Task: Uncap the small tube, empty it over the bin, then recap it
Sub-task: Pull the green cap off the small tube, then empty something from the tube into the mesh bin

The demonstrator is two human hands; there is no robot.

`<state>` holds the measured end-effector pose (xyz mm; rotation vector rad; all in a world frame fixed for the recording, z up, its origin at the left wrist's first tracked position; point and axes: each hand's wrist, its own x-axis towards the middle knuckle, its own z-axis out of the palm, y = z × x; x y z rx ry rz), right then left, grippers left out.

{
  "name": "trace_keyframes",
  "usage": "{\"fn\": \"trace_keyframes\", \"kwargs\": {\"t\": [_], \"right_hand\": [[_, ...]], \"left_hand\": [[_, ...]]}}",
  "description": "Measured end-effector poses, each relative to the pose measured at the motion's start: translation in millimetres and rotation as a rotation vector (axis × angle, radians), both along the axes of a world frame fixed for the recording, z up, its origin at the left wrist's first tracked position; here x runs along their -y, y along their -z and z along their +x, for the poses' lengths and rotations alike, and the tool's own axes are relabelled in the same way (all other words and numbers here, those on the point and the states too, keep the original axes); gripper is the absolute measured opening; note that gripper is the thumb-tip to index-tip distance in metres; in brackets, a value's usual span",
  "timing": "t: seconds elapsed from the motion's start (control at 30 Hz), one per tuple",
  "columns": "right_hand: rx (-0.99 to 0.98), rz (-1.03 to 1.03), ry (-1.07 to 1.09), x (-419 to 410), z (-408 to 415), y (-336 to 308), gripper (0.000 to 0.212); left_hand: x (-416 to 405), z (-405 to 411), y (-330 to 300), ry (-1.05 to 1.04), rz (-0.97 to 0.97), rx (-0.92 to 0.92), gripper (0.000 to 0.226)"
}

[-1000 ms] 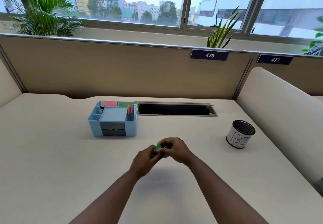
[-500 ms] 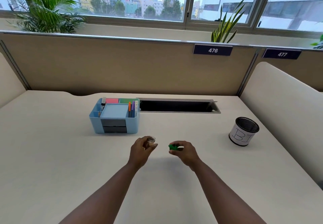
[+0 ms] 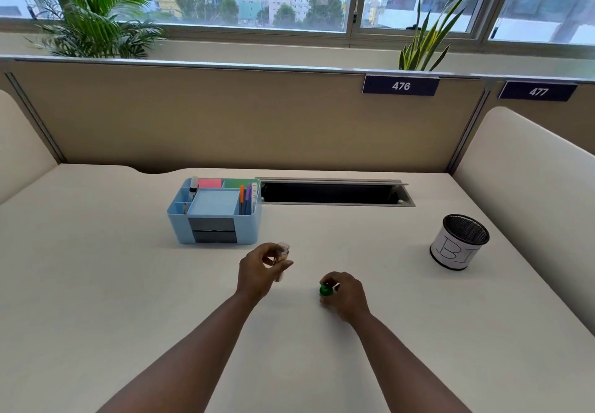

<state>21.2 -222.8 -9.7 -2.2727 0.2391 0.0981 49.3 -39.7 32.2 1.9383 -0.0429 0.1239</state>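
My left hand (image 3: 259, 270) grips a small clear tube (image 3: 281, 259), upright and uncapped, a little above the desk near its middle. The tube's open mouth shows above my fingers. To the right, my right hand (image 3: 346, 293) is closed around the green cap (image 3: 325, 290), low at the desk surface. The two hands are apart. The bin (image 3: 458, 242), a black mesh cup with a white paper label, stands on the desk at the far right, well away from both hands.
A blue desk organiser (image 3: 214, 211) with pens and sticky notes stands behind my left hand. A recessed cable slot (image 3: 335, 192) runs along the back. Beige partition walls close the desk at the back and on the right.
The hands were together on the capped tube, then drew apart. The cap came off in my right hand, which has lowered toward the desk; the left hand keeps the tube.
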Motion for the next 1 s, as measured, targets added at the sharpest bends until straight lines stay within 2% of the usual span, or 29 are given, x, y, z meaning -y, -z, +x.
{"fn": "trace_keyframes", "kwargs": {"t": [0.17,0.3,0.4,0.53,0.7,1.0], "right_hand": [[-0.058,0.002,-0.021,3,1,3,0.036],[-0.039,0.074,-0.034,12,3,-9,0.059],[0.049,0.313,0.087,25,1,-28,0.051],[0.063,0.672,0.036,42,-3,-51,0.037],[0.102,0.959,0.081,65,-9,-62,0.024],[0.304,1.125,0.271,124,-14,-70,0.021]], "left_hand": [[6,3,-1,0.009,-0.012,-0.015,0.028],[16,7,-4,0.023,-0.023,-0.003,0.026],[33,13,-9,0.065,-0.002,0.006,0.032],[68,19,-24,0.150,-0.030,0.017,0.034],[120,23,-44,0.263,-0.113,-0.024,0.036],[207,22,-61,0.420,-0.164,-0.048,0.032]]}}
